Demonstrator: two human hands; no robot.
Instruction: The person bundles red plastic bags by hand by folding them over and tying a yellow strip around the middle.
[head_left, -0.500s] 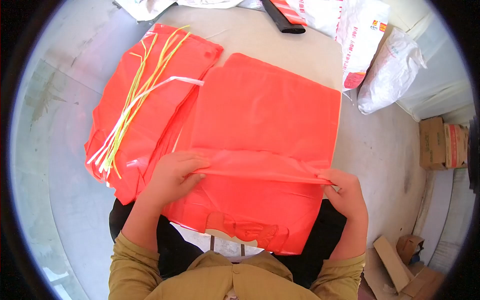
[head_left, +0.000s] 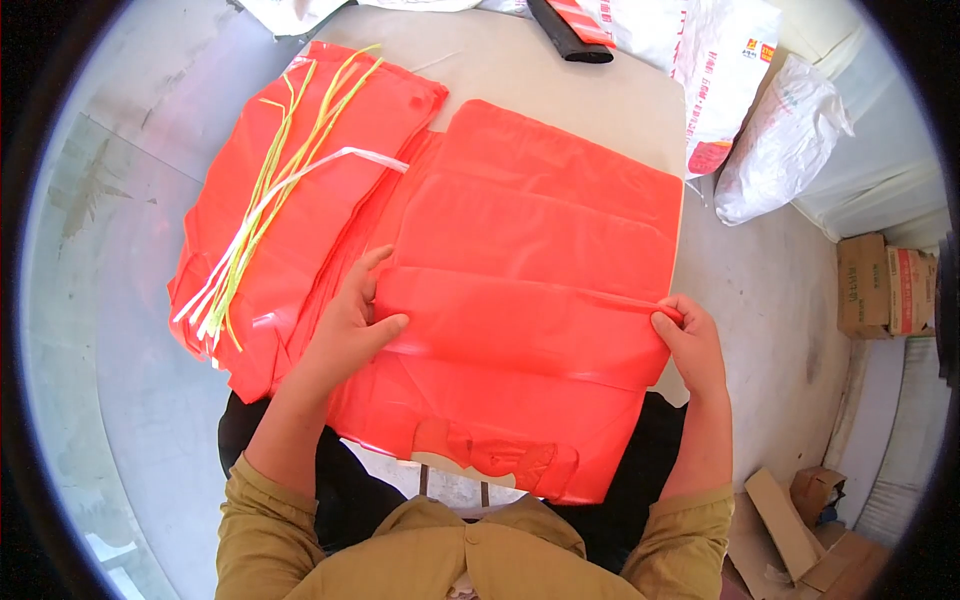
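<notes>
In front of me lies a stack of red plastic bags [head_left: 550,240], flat on a beige board [head_left: 420,45]. The top layer is folded over in a band across the middle. My right hand [head_left: 692,345] pinches this fold at its right end, thumb and fingers closed on the plastic. At the left end of the fold, my left hand [head_left: 355,325] has its thumb and fingers spread, holding nothing. Cut-out handle shapes show at the near edge of the stack. To the left, another red pile [head_left: 300,190] carries several yellow and white ties [head_left: 265,200].
Printed white sacks [head_left: 725,90] and a crumpled white sack [head_left: 785,140] stand at the far right. A black roll [head_left: 570,35] lies at the board's far edge. Cardboard boxes [head_left: 865,285] sit on the right, with loose cardboard [head_left: 790,525] on the floor at lower right.
The fold has moved away from me and lies flatter and wider. My left hand has let go and spread its fingers. My right hand has shifted slightly farther away, still pinching the plastic.
</notes>
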